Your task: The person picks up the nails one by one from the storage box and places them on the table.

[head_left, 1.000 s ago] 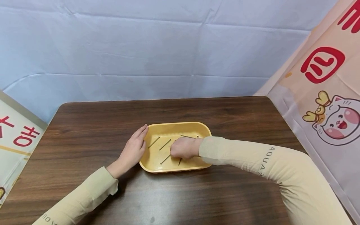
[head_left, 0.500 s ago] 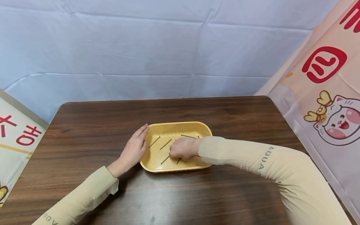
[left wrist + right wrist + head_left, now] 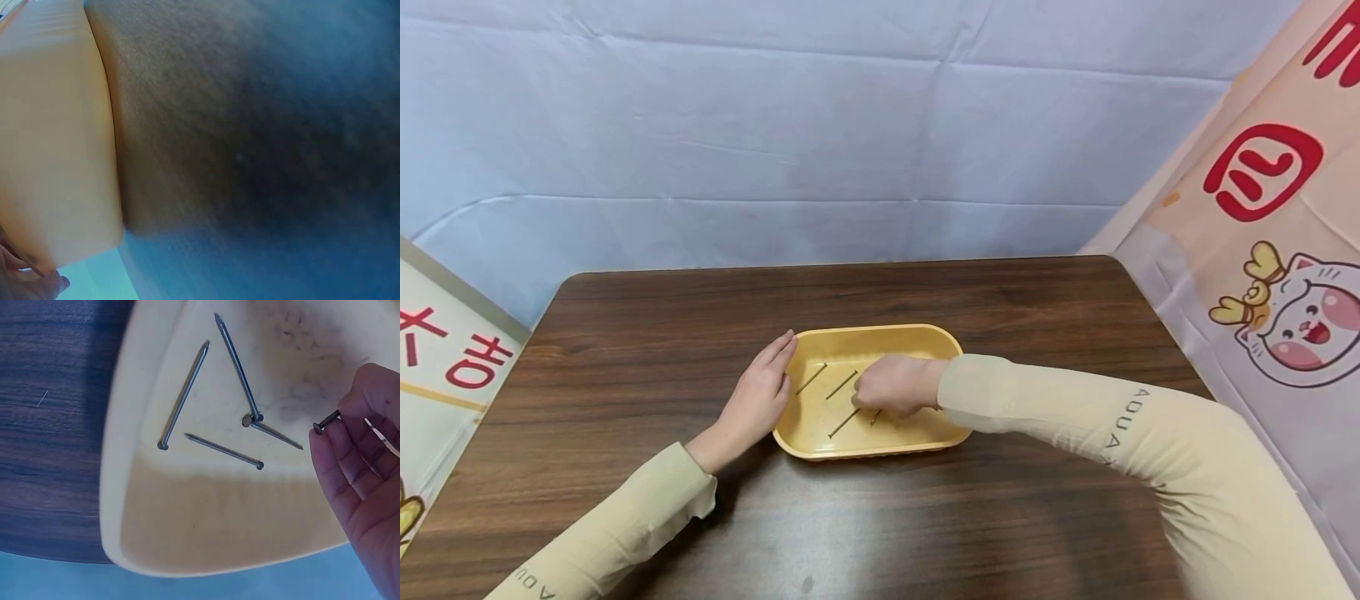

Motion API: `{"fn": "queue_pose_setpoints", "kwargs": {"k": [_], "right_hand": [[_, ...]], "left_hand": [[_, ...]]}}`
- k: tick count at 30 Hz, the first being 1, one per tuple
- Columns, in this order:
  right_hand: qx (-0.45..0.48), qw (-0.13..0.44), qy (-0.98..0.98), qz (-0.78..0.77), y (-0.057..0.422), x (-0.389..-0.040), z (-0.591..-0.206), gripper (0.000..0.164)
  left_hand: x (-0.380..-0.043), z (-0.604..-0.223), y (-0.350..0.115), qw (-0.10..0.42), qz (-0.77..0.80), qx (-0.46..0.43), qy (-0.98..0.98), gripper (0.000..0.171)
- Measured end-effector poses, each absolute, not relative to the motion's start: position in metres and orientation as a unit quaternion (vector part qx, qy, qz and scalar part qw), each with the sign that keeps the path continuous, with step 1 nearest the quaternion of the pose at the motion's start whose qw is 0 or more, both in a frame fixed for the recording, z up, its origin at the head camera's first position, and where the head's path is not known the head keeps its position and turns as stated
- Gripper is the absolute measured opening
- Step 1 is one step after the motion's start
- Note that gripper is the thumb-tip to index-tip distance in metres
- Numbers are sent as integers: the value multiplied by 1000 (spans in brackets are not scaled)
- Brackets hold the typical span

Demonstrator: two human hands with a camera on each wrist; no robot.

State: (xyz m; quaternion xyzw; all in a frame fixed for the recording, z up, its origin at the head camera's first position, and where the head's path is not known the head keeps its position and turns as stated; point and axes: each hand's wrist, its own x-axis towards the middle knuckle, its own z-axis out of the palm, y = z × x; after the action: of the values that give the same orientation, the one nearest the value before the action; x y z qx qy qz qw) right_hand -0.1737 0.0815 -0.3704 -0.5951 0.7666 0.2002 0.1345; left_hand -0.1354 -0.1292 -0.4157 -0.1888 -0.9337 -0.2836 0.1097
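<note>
A yellow plastic tray (image 3: 868, 452) holds several loose steel nails (image 3: 812, 379). My right hand (image 3: 897, 385) is inside it, above the tray floor. In the right wrist view, thumb and fingers pinch a nail (image 3: 329, 420) just below its head; the rest of it is partly hidden by the fingers. Several other nails (image 3: 184, 397) lie on the tray floor beside this hand, two of them touching at their heads. My left hand (image 3: 757, 400) rests along the tray's left end with its fingers extended. Only its fingertips (image 3: 47, 284) show in the left wrist view.
The tray stands on a dark wood-grain table (image 3: 685, 308). Behind it hangs a pale blue cloth (image 3: 760, 150). Printed panels stand on both sides, one with a cartoon cat (image 3: 1300, 325) at the right.
My right hand has shifted slightly up and to the right in the head view, with the arm following. The left hand and the tray have barely moved.
</note>
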Motion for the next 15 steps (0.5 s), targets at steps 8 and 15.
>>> {"fn": "queue_pose_setpoints", "kwargs": {"k": [8, 15], "right_hand": [[-593, 126, 770, 201, 83, -176, -363, 21], [-595, 112, 773, 191, 89, -179, -355, 22]], "left_hand": [[-136, -417, -130, 110, -281, -191, -934, 46], [-136, -417, -130, 108, -282, -190, -934, 46]]}}
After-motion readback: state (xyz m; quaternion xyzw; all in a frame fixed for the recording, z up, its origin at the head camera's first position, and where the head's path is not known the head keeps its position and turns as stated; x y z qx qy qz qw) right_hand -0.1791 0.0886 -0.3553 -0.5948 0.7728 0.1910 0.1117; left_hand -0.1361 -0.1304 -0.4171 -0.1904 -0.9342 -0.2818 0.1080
